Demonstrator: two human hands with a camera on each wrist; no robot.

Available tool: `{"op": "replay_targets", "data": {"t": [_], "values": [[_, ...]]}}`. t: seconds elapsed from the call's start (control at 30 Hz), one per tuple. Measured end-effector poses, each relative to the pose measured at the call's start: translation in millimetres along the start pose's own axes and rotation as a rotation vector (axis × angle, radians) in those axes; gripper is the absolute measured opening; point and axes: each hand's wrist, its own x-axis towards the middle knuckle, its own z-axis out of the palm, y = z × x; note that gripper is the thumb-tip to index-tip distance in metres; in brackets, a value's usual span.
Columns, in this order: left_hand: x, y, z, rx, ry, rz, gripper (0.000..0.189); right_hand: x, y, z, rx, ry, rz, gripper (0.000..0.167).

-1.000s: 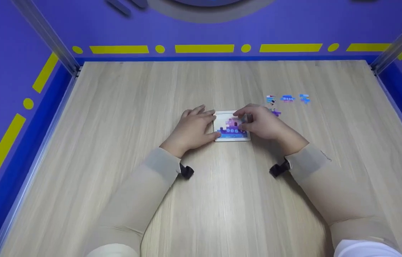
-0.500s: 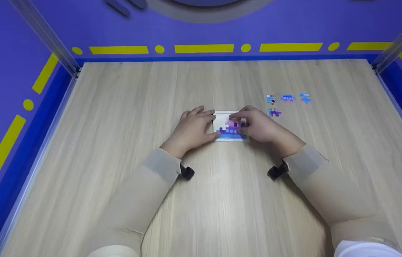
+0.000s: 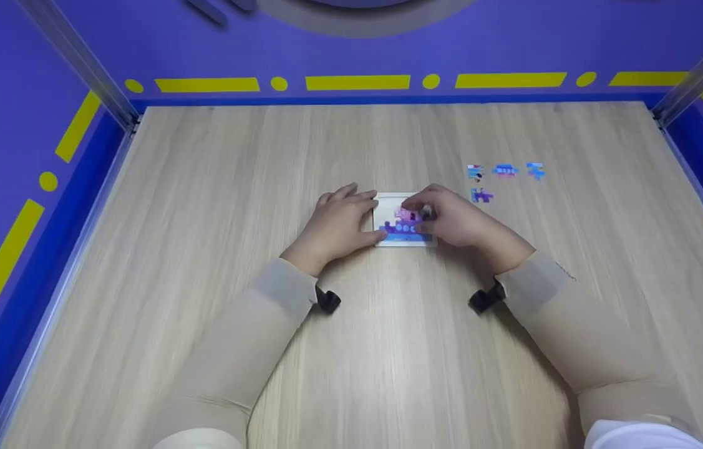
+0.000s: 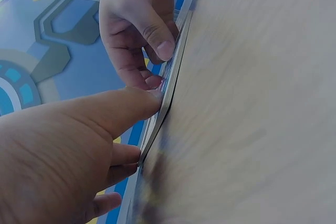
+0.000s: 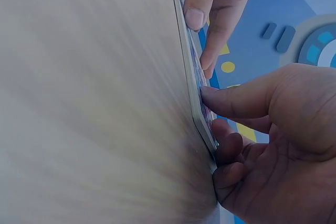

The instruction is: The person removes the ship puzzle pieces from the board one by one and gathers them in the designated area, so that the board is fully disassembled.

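I see lots of bare wood on the table left of the puzzle tray, and in front of it too. Right of the tray lie four loose puzzle pieces, so I would go around them. Behind the tray the wood is bare up to the blue wall.

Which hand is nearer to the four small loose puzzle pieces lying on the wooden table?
Right. The right hand lies on the white puzzle tray, just beside the loose puzzle pieces; the left hand rests at the tray's far side.
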Motion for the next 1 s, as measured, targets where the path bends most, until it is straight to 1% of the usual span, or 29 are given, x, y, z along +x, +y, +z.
{"op": "replay_targets", "data": {"t": [0.17,0.37,0.6,1.0], "values": [[-0.1,0.4,-0.8,-0.002,0.003,0.004,0.073,-1.2,-1.1,1.2,0.025,0.041,-0.014,0.044],[-0.2,0.9,-0.6,-0.004,0.003,0.005,0.073,-3.3,-5.2,2.2,0.019,0.068,-0.001,0.043],[-0.2,0.6,-0.4,-0.005,0.002,-0.002,0.073,-3.0,-6.6,3.0,0.015,0.054,0.016,0.044],[-0.2,0.1,0.4,0.0,-0.002,0.001,0.073,-2.4,-6.2,3.4,0.007,0.032,0.011,0.043]]}}
